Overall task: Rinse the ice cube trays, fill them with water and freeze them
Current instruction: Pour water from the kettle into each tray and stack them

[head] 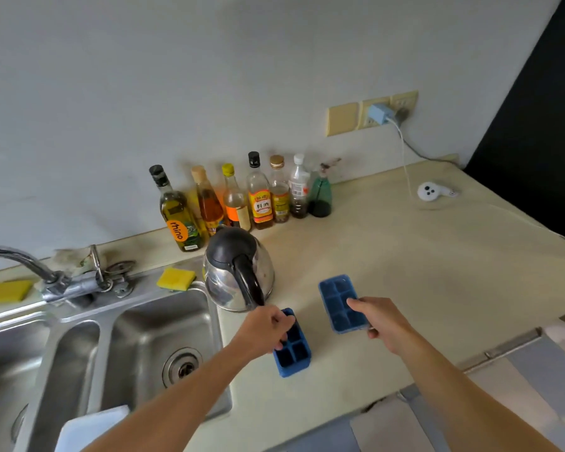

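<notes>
1. Your left hand [268, 327] grips the left ice cube tray [292, 352], fingers curled over its far end; this tray lies on the counter [421, 272], just right of the sink [137, 321]
2. Your right hand [380, 318] pinches the right ice cube tray [338, 301] at its near right corner, thumb on top (contact with the counter cannot be determined)
3. The trays sit apart, compartments facing up
4. The kettle [238, 272] stands just behind the left ice cube tray
5. A row of bottles [242, 197] lines the wall
</notes>
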The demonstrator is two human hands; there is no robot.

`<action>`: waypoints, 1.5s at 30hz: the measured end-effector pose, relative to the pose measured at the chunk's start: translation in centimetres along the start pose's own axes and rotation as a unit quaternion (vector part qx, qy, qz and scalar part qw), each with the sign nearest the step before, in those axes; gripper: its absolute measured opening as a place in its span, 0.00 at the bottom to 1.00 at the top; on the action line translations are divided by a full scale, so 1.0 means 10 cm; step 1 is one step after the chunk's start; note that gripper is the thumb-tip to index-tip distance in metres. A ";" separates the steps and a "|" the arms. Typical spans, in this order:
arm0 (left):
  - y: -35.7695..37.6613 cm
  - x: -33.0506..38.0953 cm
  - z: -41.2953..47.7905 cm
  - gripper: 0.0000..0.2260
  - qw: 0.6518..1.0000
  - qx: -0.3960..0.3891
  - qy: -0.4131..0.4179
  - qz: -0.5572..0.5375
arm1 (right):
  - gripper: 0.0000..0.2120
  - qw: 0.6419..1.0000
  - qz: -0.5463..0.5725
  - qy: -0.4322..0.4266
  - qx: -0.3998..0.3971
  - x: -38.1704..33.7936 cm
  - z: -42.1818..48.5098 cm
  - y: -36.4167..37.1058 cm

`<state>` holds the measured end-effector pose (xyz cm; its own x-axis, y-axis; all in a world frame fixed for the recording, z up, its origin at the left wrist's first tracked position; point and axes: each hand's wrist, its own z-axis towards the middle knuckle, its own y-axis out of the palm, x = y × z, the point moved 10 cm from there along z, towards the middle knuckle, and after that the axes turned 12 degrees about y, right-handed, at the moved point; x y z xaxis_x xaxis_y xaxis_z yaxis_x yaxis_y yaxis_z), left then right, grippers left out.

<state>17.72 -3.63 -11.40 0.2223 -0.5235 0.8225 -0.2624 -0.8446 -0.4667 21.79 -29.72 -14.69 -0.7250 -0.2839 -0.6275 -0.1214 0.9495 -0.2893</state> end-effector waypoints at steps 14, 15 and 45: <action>-0.07 -0.64 -0.18 0.09 0.991 0.091 -0.100 0.013 | 0.15 0.994 -0.113 0.000 -0.004 0.40 0.42 0.27; -0.05 -0.64 -0.17 0.09 0.991 0.090 -0.103 0.012 | 0.15 0.994 -0.109 -0.001 -0.011 0.40 0.41 0.29; -0.12 -0.15 -0.21 0.04 0.981 0.179 -0.013 -0.076 | 0.09 0.961 -0.225 -0.147 -0.069 -0.22 -0.53 0.83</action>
<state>15.68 -1.63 -11.39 0.2590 -0.3875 0.8847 0.1205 -0.8959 -0.4277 18.76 -20.54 -11.86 -0.3583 -0.6754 -0.6446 -0.4801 0.7254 -0.4932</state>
